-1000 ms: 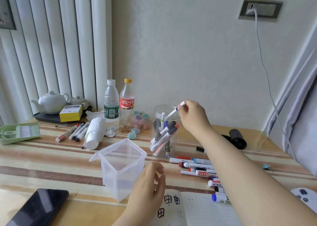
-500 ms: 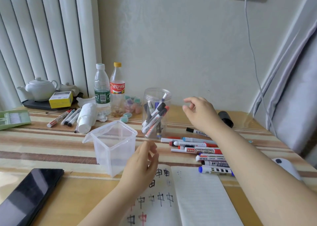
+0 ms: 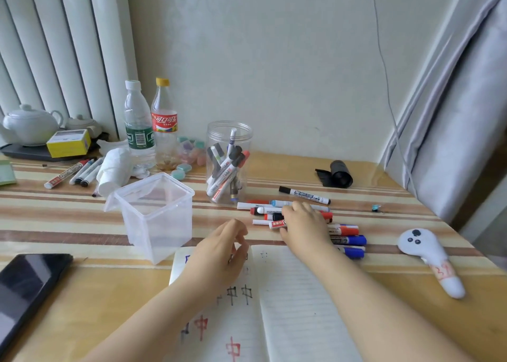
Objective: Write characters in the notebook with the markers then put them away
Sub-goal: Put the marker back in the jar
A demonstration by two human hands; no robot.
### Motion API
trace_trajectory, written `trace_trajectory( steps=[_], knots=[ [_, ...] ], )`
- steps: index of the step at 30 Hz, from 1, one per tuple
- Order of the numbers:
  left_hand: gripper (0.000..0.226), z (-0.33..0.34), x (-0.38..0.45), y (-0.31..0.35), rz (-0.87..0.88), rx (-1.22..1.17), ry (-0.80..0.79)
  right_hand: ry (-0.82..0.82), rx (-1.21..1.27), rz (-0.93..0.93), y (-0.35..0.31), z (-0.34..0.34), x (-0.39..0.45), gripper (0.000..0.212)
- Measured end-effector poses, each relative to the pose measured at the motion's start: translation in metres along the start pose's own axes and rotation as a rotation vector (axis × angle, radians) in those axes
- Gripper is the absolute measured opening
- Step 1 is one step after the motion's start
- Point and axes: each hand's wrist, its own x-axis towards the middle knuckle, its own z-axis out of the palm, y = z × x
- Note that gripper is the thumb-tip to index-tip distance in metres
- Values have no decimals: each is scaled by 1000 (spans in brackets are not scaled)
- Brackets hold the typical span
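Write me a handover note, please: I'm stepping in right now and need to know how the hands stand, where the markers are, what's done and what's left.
Right hand: down on the loose markers lying on the table; whether it has gripped one cannot be told.
Left hand: relaxed, holding nothing, over the open notebook.
Round jar: several markers already standing inside.
Square plastic container: nothing visible inside.
Done: characters written in the notebook.
Left: put away the loose markers, probably also the few by the paper roll.

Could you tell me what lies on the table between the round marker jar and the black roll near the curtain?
In the head view, one black-capped marker lies between the jar and the black roll.
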Motion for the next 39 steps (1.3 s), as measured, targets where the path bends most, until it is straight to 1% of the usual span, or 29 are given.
trace_trajectory(
  steps=[3, 5, 6, 7, 8, 9, 10, 11, 12, 13, 14, 15, 16, 18, 19, 20, 21, 22, 23, 24, 26, 31, 33, 35, 37, 39],
  knots=[
    [13, -3, -2, -6, -12, 29, 3, 50, -76, -23, -7, 4, 4, 39],
    [15, -6, -2, -10, -23, 9, 6, 114, -109, -66, -12, 0, 2, 34],
    [19, -8, -2, -12, -21, -6, 9, 173, -72, -76, -15, -6, 1, 29],
    [22, -10, -1, -14, -22, -18, 17, 275, 47, -77, -18, -13, -2, 23],
    [22, -12, 0, -14, -28, -30, 29, 353, 235, -59, -22, -23, -6, 16],
    [19, -14, 0, -14, -31, -48, 44, 411, 449, -29, -26, -35, -11, 9],
    [16, -17, 0, -12, -33, -64, 49, 429, 661, 29, -30, -46, -16, 6],
    [22, -19, 0, -10, -29, -75, 43, 419, 859, 110, -34, -54, -21, 8],
    [34, -21, 1, -8, -20, -78, 28, 378, 1059, 198, -37, -60, -26, 9],
    [44, -23, 1, -7, -4, -72, 14, 305, 1265, 275, -40, -62, -31, 7],
    [50, -24, 0, -6, 11, -57, 3, 222, 1470, 341, -43, -63, -35, 5],
    [49, -26, -1, -6, 23, -37, -14, 150, 1628, 403, -45, -62, -41, 5],
    [40, -28, -4, -6, 30, -10, -46, 94, 1740, 461, -46, -59, -46, 6],
    [17, -33, -11, -8, 18, 50, -131, -40, 1818, 527, -45, -53, -58, 8],
    [12, -35, -15, -10, 20, 57, -160, -104, 1735, 499, -43, -49, -63, 8],
    [10, -37, -19, -11, 33, 59, -186, -138, 1496, 416, -38, -44, -67, 10],
    [10, -40, -24, -12, 50, 80, -218, -132, 1147, 282, -34, -40, -70, 17],
    [13, -42, -27, -13, 65, 120, -252, -79, 818, 103, -32, -38, -72, 26],
    [16, -43, -30, -12, 69, 154, -283, 6, 572, -90, -34, -38, -74, 33],
    [19, -43, -32, -11, 65, 165, -308, 63, 425, -242, -41, -39, -75, 34],
    [23, -43, -34, -7, 52, 156, -346, 86, 309, -410, -58, -37, -77, 34],
    [28, -44, -37, -6, 28, 295, -466, 164, 146, -487, -76, -27, -79, 23],
    [31, -46, -39, -8, 39, 260, -488, 137, 169, -510, -72, -25, -81, 22],
    [31, -47, -40, -8, 60, 193, -486, 66, 185, -510, -71, -27, -84, 29],
    [30, -48, -41, -7, 62, 149, -484, -20, 187, -533, -74, -34, -85, 44],
    [28, -48, -42, -6, 59, 130, -490, -46, 185, -564, -73, -37, -86, 58]
  ],
)
